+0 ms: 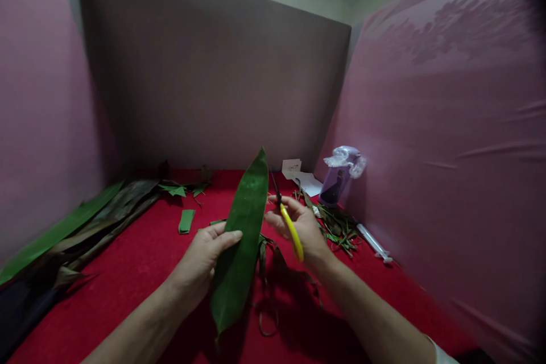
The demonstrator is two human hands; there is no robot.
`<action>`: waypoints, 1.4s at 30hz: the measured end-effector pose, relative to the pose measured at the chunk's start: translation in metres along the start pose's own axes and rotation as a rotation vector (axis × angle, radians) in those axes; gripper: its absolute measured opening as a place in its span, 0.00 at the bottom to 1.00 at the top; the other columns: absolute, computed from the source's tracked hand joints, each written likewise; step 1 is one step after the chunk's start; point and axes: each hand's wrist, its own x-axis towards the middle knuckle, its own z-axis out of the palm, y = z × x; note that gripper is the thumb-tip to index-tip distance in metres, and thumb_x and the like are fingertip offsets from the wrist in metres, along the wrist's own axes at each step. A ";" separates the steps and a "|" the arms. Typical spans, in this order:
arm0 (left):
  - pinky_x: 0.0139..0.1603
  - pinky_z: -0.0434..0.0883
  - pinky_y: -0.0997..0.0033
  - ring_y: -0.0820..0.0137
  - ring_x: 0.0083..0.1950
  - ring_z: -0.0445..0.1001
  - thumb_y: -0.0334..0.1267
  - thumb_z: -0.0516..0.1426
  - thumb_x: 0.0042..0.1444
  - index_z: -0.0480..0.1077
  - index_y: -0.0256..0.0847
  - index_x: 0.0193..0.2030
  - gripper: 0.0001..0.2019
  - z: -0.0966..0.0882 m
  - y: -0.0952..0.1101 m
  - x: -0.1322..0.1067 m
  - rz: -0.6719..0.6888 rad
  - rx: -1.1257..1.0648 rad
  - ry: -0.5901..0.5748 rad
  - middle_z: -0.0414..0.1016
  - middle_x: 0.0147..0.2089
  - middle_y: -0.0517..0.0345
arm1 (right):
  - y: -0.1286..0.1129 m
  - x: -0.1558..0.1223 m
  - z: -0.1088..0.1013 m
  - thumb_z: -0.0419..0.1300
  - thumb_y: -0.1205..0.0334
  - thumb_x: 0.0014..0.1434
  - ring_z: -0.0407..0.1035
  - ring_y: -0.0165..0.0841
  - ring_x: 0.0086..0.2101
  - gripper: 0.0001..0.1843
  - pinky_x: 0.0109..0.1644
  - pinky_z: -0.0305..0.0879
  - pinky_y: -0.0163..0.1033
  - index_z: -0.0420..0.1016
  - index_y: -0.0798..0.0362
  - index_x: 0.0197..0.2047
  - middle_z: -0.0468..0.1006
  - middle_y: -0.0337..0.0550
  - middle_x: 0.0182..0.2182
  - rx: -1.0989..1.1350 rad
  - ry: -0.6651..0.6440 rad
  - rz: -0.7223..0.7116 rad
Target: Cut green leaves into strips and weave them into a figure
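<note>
My left hand (209, 253) pinches a long green leaf (245, 239) near its middle, thumb on the front face and fingers behind. The leaf stands nearly upright, its pointed tip up and slightly right. In my right hand (301, 227) is a pair of scissors (290, 230) with yellow handles and dark blades. The blades point up, close beside the leaf's right edge; I cannot tell whether they touch it. Thin dried strips (264, 273) lie below and behind the leaf. A small cut green piece (186, 221) rests on the red cloth to the left.
Long green and dried leaves (98, 222) lie along the left side of the red cloth (128, 273). At the right are a heap of leaf scraps (339, 227), a syringe (375, 243), a purple container with plastic wrap (336, 182) and white paper (307, 183). Pink sheets hang on both sides.
</note>
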 end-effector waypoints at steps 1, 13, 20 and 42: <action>0.22 0.71 0.76 0.71 0.21 0.73 0.35 0.63 0.44 0.75 0.36 0.32 0.08 -0.001 0.002 0.000 0.012 -0.018 0.024 0.77 0.24 0.56 | 0.000 0.007 -0.013 0.63 0.58 0.51 0.68 0.29 0.28 0.22 0.31 0.63 0.33 0.66 0.53 0.48 0.73 0.38 0.30 -0.284 0.044 -0.020; 0.23 0.72 0.80 0.73 0.22 0.74 0.30 0.65 0.39 0.73 0.37 0.35 0.12 -0.011 0.014 0.001 0.099 -0.051 0.153 0.79 0.27 0.58 | 0.025 0.029 -0.076 0.62 0.70 0.43 0.70 0.44 0.40 0.09 0.42 0.58 0.41 0.75 0.55 0.32 0.76 0.50 0.33 -1.043 0.077 0.093; 0.31 0.74 0.74 0.70 0.30 0.77 0.31 0.63 0.47 0.70 0.38 0.43 0.15 -0.008 0.006 0.000 0.072 -0.020 -0.056 0.79 0.37 0.52 | 0.000 0.013 -0.043 0.58 0.62 0.56 0.69 0.36 0.43 0.10 0.46 0.62 0.39 0.76 0.52 0.41 0.77 0.46 0.41 -0.803 -0.079 -0.061; 0.21 0.68 0.81 0.76 0.21 0.72 0.34 0.63 0.49 0.62 0.41 0.41 0.15 0.001 0.009 -0.008 0.101 0.106 -0.087 0.76 0.27 0.62 | -0.010 -0.020 0.004 0.69 0.54 0.45 0.69 0.29 0.28 0.14 0.36 0.65 0.36 0.78 0.54 0.33 0.77 0.38 0.27 0.260 -0.297 0.037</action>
